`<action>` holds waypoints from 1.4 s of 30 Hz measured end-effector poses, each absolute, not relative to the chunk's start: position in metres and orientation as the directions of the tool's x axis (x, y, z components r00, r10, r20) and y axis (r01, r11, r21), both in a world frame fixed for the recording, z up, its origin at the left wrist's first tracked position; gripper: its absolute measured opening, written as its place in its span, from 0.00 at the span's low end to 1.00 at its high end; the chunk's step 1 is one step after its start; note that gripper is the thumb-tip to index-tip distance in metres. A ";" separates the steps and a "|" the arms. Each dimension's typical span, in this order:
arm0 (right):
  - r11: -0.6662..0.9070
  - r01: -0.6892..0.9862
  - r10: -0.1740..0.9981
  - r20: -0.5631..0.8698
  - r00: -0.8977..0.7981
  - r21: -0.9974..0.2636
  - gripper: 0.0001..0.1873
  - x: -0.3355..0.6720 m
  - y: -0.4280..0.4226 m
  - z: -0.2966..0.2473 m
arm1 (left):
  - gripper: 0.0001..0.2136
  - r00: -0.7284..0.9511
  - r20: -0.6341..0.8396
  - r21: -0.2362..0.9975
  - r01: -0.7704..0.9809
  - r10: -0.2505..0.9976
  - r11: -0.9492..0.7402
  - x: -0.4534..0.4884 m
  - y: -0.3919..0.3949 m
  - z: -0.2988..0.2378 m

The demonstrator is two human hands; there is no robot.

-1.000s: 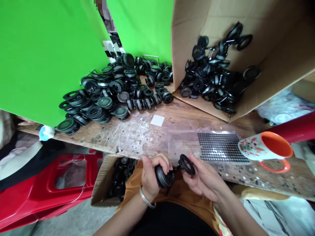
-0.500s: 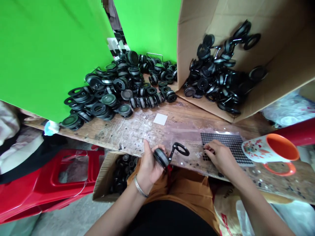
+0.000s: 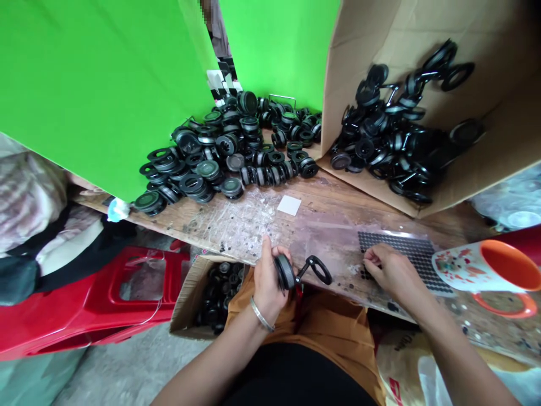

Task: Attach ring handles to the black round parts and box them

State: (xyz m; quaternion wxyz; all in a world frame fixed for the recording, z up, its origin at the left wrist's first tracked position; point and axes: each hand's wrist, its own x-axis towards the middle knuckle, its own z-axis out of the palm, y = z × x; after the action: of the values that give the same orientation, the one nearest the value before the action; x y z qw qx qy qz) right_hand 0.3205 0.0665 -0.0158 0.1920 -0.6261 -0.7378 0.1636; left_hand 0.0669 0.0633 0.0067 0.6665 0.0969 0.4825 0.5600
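Note:
My left hand [image 3: 270,276] is closed round the base of a black ring stand [image 3: 287,272], at the table's front edge. The stand has a round, ribbed grey-black base and a short hinged arm, with a flat open ring sticking out to the right. My right hand [image 3: 386,268] rests over the left part of a clear sheet of small black dots [image 3: 406,248]. Its thumb and forefinger are pinched together; whatever may be between them is too small to make out. A small white square card [image 3: 289,205] lies on the table beyond my hands.
Many similar stands are heaped at the back [image 3: 228,144] by green panels [image 3: 101,84]. More fill a large cardboard box [image 3: 332,84] at right and a lower box [image 3: 181,304] at left. An orange-and-white mug [image 3: 460,265] lies on its side beside the sheet. A red plastic stool [image 3: 101,287] stands left.
The whole view has shifted, so things sit further right. In my left hand the stand has turned slightly, its base now more upright. My right hand stays pinched over the sheet's left part.

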 end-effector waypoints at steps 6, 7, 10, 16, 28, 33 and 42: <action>0.404 0.625 0.915 0.307 -0.263 -0.668 0.05 0.245 0.034 0.032 | 0.28 -0.132 -0.503 0.745 -0.567 0.854 0.352 0.070 0.061 0.005; 0.425 0.593 0.905 0.326 -0.272 -0.684 0.06 0.233 0.031 0.034 | 0.28 -0.145 -0.489 0.764 -0.546 0.860 0.342 0.070 0.060 0.004; 0.444 0.538 0.896 0.342 -0.283 -0.717 0.07 0.209 0.027 0.031 | 0.28 -0.161 -0.453 0.808 -0.489 0.877 0.328 0.071 0.058 0.002; 0.457 0.553 0.889 0.344 -0.300 -0.697 0.07 0.203 0.031 0.022 | 0.29 -0.162 -0.444 0.840 -0.417 0.881 0.347 0.072 0.055 0.003; 0.693 0.683 0.698 0.451 -0.557 -0.230 0.25 0.209 -0.003 0.009 | 0.24 -0.148 -0.490 0.759 -0.557 0.859 0.338 0.068 0.068 0.007; 0.463 0.804 0.821 0.523 -0.229 -0.374 0.10 0.264 0.020 0.007 | 0.25 -0.082 -0.500 0.741 -0.555 0.862 0.377 0.070 0.068 0.010; 0.127 0.880 0.992 0.056 -0.114 -0.457 0.08 0.332 0.059 -0.032 | 0.25 -0.087 -0.495 0.745 -0.554 0.865 0.371 0.074 0.066 0.008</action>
State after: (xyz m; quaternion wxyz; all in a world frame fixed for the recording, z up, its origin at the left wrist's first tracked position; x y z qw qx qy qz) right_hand 0.3321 0.0590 -0.0319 0.1771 -0.6418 -0.7293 0.1575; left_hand 0.0742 0.0665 0.0081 0.6579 0.1546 0.5028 0.5389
